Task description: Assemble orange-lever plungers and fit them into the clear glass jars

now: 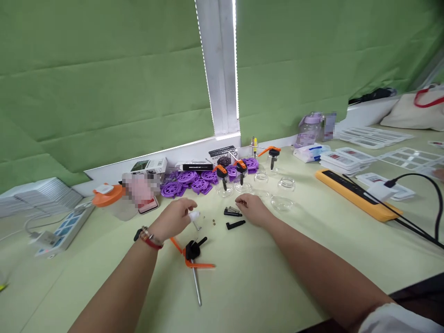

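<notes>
My left hand (176, 216) is curled around a small white part (194, 215) just above the pale green table (263, 286). My right hand (252, 207) rests palm down next to a black bit holder (232, 212) and a short black bar (236, 225); its fingers are bent with nothing in them. Between the two hands lie two tiny screws (208, 220). In front of my left wrist lies an orange and black pump head (193, 252) with a long metal tube (197, 286).
Purple plastic wheels (194, 179), small glass jars (283, 192) and assembled pump tops (222, 175) stand further back. A yellow power strip (354, 193) with black cable lies right, a white one (65, 227) left. White trays (350, 160) and a purple bottle (308, 129) sit far right.
</notes>
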Tool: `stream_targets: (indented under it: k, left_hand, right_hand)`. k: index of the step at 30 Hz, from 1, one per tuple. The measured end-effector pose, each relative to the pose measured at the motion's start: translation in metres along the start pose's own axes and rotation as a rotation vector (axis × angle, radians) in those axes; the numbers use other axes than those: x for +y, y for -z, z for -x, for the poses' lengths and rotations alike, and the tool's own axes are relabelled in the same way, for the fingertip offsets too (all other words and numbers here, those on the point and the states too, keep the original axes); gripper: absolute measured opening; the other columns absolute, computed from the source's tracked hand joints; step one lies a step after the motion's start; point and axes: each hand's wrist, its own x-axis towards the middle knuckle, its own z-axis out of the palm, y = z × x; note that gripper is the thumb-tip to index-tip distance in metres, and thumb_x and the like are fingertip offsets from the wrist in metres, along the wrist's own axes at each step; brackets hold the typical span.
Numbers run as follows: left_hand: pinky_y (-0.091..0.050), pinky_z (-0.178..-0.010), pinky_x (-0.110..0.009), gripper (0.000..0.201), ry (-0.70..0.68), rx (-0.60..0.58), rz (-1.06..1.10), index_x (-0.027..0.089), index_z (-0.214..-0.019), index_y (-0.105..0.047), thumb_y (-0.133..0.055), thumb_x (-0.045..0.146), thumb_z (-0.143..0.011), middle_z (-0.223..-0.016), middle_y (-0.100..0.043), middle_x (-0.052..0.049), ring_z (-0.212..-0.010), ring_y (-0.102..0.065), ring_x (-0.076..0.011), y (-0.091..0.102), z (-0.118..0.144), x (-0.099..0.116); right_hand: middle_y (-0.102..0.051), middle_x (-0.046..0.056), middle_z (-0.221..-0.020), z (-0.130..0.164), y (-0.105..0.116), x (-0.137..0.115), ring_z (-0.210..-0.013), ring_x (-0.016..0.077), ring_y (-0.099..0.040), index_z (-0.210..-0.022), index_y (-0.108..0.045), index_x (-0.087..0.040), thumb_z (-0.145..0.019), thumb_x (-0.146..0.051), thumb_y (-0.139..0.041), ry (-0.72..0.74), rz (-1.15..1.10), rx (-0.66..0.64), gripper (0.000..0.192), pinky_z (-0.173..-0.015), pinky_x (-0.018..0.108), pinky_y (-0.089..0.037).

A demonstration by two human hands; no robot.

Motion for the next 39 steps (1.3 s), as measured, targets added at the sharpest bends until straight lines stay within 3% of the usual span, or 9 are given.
stream_targets:
  k: [5, 8, 12, 17, 22, 26, 30, 35, 39]
  left_hand:
    - [-0.039, -0.061, -0.029, 0.032, 0.171, -0.084, -0.010, 0.019, -0.095, -0.060, -0.047, 0.044, -0.081, -0.085, -0.063, -0.006, -0.072, -0.057, -0.0194, -0.026, 0.059, -0.003]
    - [-0.034, -0.054, -0.027, 0.027, 0.164, -0.121, -0.038, 0.019, -0.080, -0.056, -0.044, 0.043, -0.083, -0.076, -0.060, -0.005, -0.064, -0.054, -0.0178, -0.042, 0.068, 0.006]
    - [-0.035, -0.056, -0.027, 0.019, 0.099, -0.053, 0.002, 0.020, -0.076, -0.053, -0.044, 0.036, -0.082, -0.079, -0.059, -0.004, -0.067, -0.053, -0.0176, -0.052, 0.069, 0.012]
    - [-0.041, -0.062, -0.029, 0.025, 0.124, 0.032, 0.196, 0.019, -0.090, -0.052, -0.051, 0.042, -0.079, -0.094, -0.058, -0.007, -0.077, -0.055, -0.0189, -0.059, 0.081, 0.006]
    - [-0.036, -0.055, -0.026, 0.024, 0.162, -0.064, 0.211, 0.020, -0.079, -0.050, -0.056, 0.042, -0.075, -0.074, -0.057, -0.002, -0.063, -0.052, -0.0166, -0.068, 0.094, 0.002]
    - [-0.038, -0.059, -0.027, 0.016, 0.143, -0.033, 0.278, 0.020, -0.088, -0.051, -0.052, 0.030, -0.075, -0.078, -0.058, -0.002, -0.067, -0.053, -0.0171, -0.074, 0.095, 0.002]
    - [-0.043, -0.073, -0.029, 0.028, 0.119, 0.028, 0.357, 0.020, -0.099, -0.053, -0.050, 0.017, -0.071, -0.095, -0.060, -0.006, -0.084, -0.056, -0.0194, -0.075, 0.095, 0.001]
    - [-0.042, -0.070, -0.029, 0.028, 0.044, -0.018, 0.361, 0.020, -0.097, -0.055, -0.048, 0.014, -0.070, -0.092, -0.060, -0.005, -0.081, -0.055, -0.0189, -0.073, 0.096, 0.000]
    - [-0.039, -0.060, -0.026, 0.020, 0.029, -0.022, 0.369, 0.020, -0.092, -0.052, -0.047, 0.015, -0.073, -0.078, -0.057, -0.002, -0.068, -0.051, -0.0157, -0.073, 0.097, -0.001]
  right_hand:
    - [-0.064, 0.004, -0.088, 0.019, -0.007, -0.033, -0.078, 0.0151, -0.056, -0.087, -0.066, -0.018, -0.087, -0.026, -0.044, 0.199, -0.082, -0.143, 0.023, -0.071, 0.025, -0.041]
    - [-0.063, 0.002, -0.078, 0.035, -0.020, -0.061, -0.071, 0.0145, -0.054, -0.082, -0.065, -0.019, -0.090, -0.031, -0.040, 0.256, -0.121, -0.316, 0.029, -0.065, 0.024, -0.039]
    - [-0.060, 0.001, -0.069, 0.051, -0.040, -0.084, -0.063, 0.0130, -0.050, -0.076, -0.065, -0.019, -0.088, -0.032, -0.043, 0.229, -0.110, -0.457, 0.028, -0.057, 0.023, -0.035]
    - [-0.060, 0.001, -0.067, 0.063, -0.050, -0.084, -0.056, 0.0109, -0.048, -0.072, -0.062, -0.018, -0.077, -0.025, -0.055, 0.027, -0.010, -0.465, 0.011, -0.050, 0.022, -0.032]
    - [-0.060, 0.001, -0.061, 0.074, -0.055, -0.075, -0.050, 0.0098, -0.046, -0.070, -0.058, -0.017, -0.076, -0.028, -0.055, -0.093, -0.080, -0.563, 0.014, -0.046, 0.021, -0.032]
    - [-0.062, 0.000, -0.063, 0.082, -0.062, -0.071, -0.049, 0.0086, -0.044, -0.075, -0.057, -0.017, -0.076, -0.034, -0.058, -0.115, -0.212, -0.597, 0.017, -0.045, 0.020, -0.032]
    - [-0.059, -0.001, -0.060, 0.074, -0.061, -0.072, -0.047, 0.0081, -0.042, -0.072, -0.055, -0.017, -0.072, -0.044, -0.064, -0.130, -0.239, -0.619, 0.028, -0.043, 0.020, -0.030]
    - [-0.055, -0.001, -0.062, 0.046, -0.060, -0.081, -0.056, 0.0096, -0.045, -0.073, -0.061, -0.015, -0.079, -0.043, -0.055, -0.035, -0.205, -0.409, 0.029, -0.052, 0.021, -0.034]
    - [-0.051, -0.002, -0.060, 0.031, -0.063, -0.088, -0.054, 0.0083, -0.041, -0.075, -0.066, -0.014, -0.079, -0.041, -0.056, -0.060, -0.284, -0.568, 0.029, -0.051, 0.021, -0.033]
